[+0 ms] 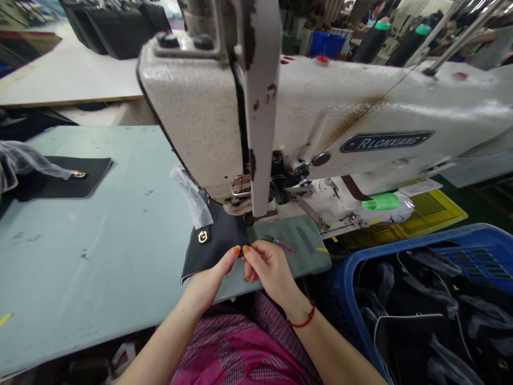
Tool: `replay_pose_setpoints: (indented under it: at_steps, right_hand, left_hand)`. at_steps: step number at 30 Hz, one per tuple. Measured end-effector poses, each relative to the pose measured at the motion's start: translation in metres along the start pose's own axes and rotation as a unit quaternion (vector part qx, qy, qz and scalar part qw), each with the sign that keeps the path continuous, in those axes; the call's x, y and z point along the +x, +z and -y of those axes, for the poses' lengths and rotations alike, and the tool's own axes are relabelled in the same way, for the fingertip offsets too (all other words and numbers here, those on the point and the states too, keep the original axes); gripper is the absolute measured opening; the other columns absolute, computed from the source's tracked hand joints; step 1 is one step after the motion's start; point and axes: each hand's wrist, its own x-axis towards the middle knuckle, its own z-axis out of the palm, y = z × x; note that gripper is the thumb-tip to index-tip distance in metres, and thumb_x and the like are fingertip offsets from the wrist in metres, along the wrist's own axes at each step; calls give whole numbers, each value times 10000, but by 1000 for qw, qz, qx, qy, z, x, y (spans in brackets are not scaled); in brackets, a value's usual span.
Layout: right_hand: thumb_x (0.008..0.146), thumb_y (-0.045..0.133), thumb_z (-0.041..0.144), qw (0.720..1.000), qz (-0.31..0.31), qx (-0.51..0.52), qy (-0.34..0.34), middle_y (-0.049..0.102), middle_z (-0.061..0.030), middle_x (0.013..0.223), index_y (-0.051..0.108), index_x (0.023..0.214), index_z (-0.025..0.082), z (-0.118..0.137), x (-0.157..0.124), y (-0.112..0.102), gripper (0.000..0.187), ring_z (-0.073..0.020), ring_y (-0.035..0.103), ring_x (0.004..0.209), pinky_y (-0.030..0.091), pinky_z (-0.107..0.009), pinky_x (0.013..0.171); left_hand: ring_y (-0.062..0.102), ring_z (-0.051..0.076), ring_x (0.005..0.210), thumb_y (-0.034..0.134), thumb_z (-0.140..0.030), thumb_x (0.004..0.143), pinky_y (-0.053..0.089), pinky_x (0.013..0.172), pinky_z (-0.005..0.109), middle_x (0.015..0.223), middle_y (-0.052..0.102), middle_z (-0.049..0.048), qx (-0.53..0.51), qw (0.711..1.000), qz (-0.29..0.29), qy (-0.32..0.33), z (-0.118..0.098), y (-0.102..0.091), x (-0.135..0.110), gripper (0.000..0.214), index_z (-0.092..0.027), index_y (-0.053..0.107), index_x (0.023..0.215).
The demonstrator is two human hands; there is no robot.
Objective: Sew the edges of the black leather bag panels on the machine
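My left hand (212,278) and my right hand (266,267) both pinch the near edge of a black leather panel (214,248) with their fingertips. The panel lies on the pale green table (100,256), its far end under the presser foot (236,206) of a white industrial sewing machine (320,117). A gold metal clasp (203,236) sits on the panel, with a strip of clear plastic film (192,198) at its far corner. Pink-handled thread snips (280,245) lie just beyond my right hand on the green machine plate (292,246).
A second black panel (60,179) with a gold clasp and film lies at the table's left side. To the right stands a blue plastic crate (420,256) holding black pieces. Another work table (68,69) stands behind the machine, with black items on it.
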Motion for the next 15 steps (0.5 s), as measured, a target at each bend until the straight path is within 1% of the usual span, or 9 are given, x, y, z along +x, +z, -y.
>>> replay_pose_setpoints:
  at_steps: [3,6,8,15]
  right_hand:
    - [908,567,475,1000,-13,0,2,537,38,506,591,694,169,0,1,1,374,-72,455,436,368,-184,461]
    - [904,563,441,1000,-16,7,2,513,45,486,585,679,170,0,1,3,353,-69,427,422,342,-186,449]
    - [903,557,427,1000,-16,11,5,504,45,478,582,673,171,0,1,3,346,-69,416,417,333,-189,445]
    - [895,566,444,1000,-21,15,18,509,43,489,559,653,177,-1,8,3,361,-71,412,420,322,-194,444]
  left_hand:
    - [538,184,542,818,-547,625,426,516,287,535,603,47,11,1000,-5,-14,-3,6,-1,417,-147,702,598]
    - [495,156,531,782,-576,652,417,527,283,535,564,26,-27,999,35,5,-4,13,0,445,-154,664,573]
    - [483,153,535,769,-580,660,410,530,285,539,548,21,-42,998,54,6,-4,16,0,448,-157,648,570]
    - [457,149,531,745,-556,683,381,534,292,529,507,3,-53,996,66,9,-9,20,4,419,-165,632,582]
